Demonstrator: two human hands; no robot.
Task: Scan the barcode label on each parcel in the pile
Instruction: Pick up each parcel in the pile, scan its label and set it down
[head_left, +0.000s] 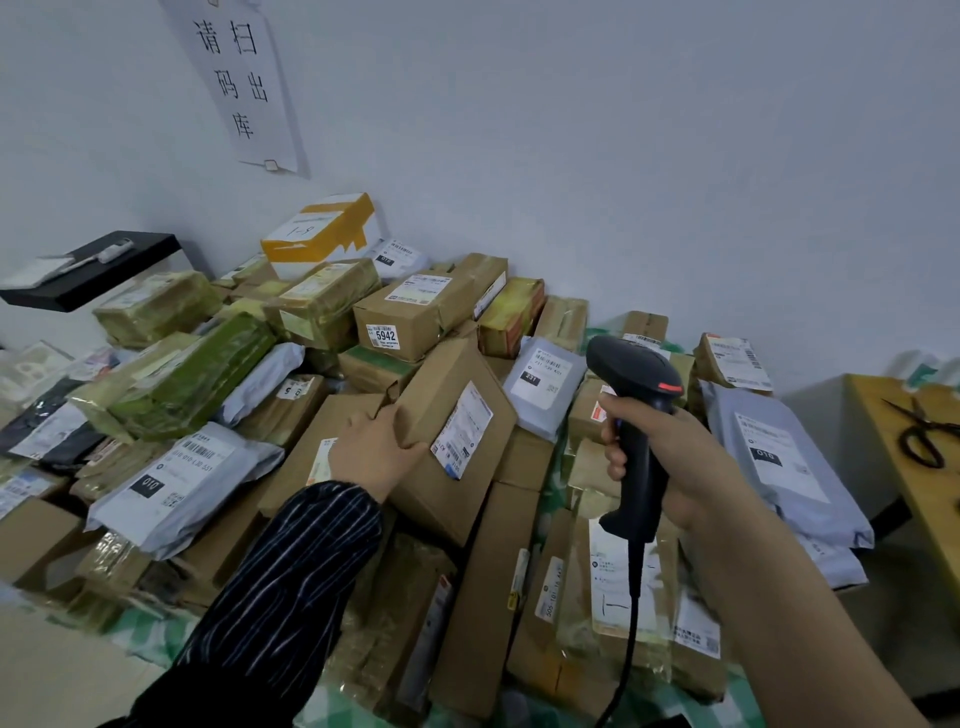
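Tilted cardboard parcel held up in the pile, beside a scanner.
The left hand grips the parcel's upper-left edge, with its white barcode label facing right. The right hand is wrapped round the handle of a black scanner, near the label.

A paper sheet on the wall, high above the left fingers, reads 请扫码出库. Just beyond those fingers, a box label shows 5942. Behind the gap between them and the right fingers, a grey bag bears 231. Far left of them, a pale bag bears 010.
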